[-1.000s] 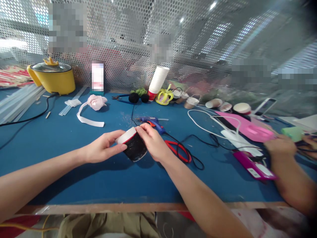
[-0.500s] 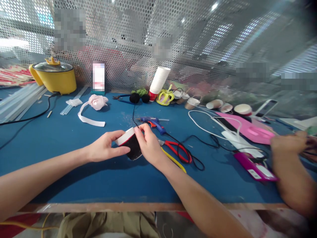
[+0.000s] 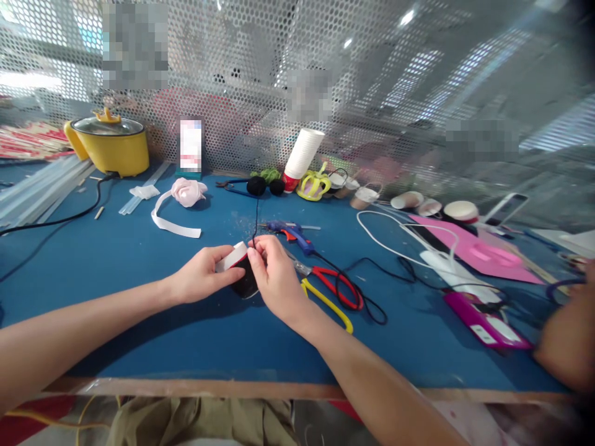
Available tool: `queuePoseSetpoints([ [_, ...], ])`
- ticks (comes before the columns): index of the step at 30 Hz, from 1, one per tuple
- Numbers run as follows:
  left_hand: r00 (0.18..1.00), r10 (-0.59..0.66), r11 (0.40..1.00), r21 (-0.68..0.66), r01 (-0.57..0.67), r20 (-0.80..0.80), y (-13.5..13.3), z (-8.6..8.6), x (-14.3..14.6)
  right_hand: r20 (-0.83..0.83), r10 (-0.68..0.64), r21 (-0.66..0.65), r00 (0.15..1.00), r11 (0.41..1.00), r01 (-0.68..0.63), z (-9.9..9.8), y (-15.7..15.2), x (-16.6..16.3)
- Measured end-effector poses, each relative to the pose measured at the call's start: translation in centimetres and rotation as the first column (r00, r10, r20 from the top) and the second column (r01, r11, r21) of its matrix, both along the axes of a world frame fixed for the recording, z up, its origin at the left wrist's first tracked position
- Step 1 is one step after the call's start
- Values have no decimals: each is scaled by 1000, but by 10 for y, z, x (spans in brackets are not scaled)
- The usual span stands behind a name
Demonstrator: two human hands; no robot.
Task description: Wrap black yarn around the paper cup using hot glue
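Note:
My left hand (image 3: 204, 272) is closed on a short round cup piece (image 3: 246, 285), black on its side with a white band and a thin red line. At the cup piece's right edge, the fingers of my right hand (image 3: 279, 279) pinch a strand of black yarn (image 3: 256, 217). That strand runs back to a black yarn ball (image 3: 256, 185). My right fingers cover part of the cup piece. Just beyond them lies a blue glue gun (image 3: 292, 234), and scissors (image 3: 328, 285) with red and yellow handles lie beside my right wrist.
Rolled white ribbon (image 3: 188, 192), a yellow pot (image 3: 116, 145) and clear glue sticks (image 3: 46, 186) are at the left. Stacked paper cups (image 3: 303, 155) lean against the mesh wall. A power bank (image 3: 486, 319), cables and a co-worker's arm (image 3: 567, 334) occupy the right.
My right hand has shifted slightly left against the cup piece, covering more of it. The co-worker's hand has moved right, out of view. The whole view has shifted a little.

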State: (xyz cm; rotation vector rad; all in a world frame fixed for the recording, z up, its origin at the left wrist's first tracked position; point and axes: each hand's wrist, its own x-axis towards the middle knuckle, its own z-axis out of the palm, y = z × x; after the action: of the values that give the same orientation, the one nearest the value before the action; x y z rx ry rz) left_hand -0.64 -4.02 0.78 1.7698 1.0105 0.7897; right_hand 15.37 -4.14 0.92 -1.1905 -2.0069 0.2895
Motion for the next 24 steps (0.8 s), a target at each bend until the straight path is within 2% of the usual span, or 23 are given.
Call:
queuePoseSetpoints([
  [14,997,-66,998,15,65,49,-2,-1,0,-44,21,-122,999,992,-26,-1,0,0],
  [21,983,-132,987,-77,142,129,0,5,-5,-141,-18,-292,990,956,-25,0,2,0],
  [24,977,-117,992,-30,124,177,1,10,-6,-252,-62,-367,966,930,-36,1,10,5],
])
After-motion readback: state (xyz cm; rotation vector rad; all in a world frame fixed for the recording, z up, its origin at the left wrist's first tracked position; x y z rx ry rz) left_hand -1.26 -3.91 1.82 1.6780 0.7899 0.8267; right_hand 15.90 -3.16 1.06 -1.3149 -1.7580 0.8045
